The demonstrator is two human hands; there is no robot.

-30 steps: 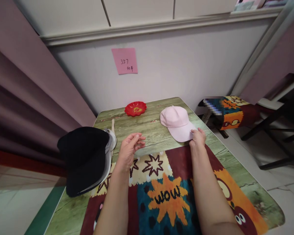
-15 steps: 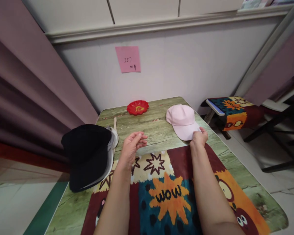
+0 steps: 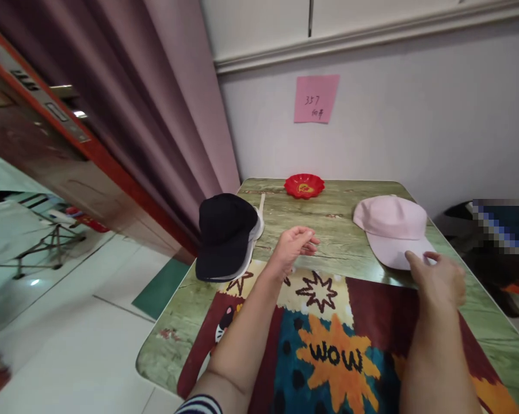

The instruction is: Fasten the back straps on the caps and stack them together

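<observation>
1. Cap of pale pink cloth [image 3: 389, 217] is resting on the wood-patterned surface [image 3: 341, 236], toward its right side, with the brim pointing toward the person.
2. The right hand [image 3: 441, 280] is reaching just to the near right edge of that brim, its thumb tip overlapping it in view. Thumb and forefinger are standing apart; whether they are touching or pinching the brim, I cannot tell.
3. The left hand [image 3: 294, 248] is hovering to the left, well apart from the pink brim, with its fingers loosely bent around air.
4. A black cap [image 3: 225, 221] is lying left of the left hand, partly covering a pale cap [image 3: 257, 232].
5. A red dish [image 3: 304, 187] is sitting farther back, and a patterned mat [image 3: 380, 305] is covering the near part.
</observation>
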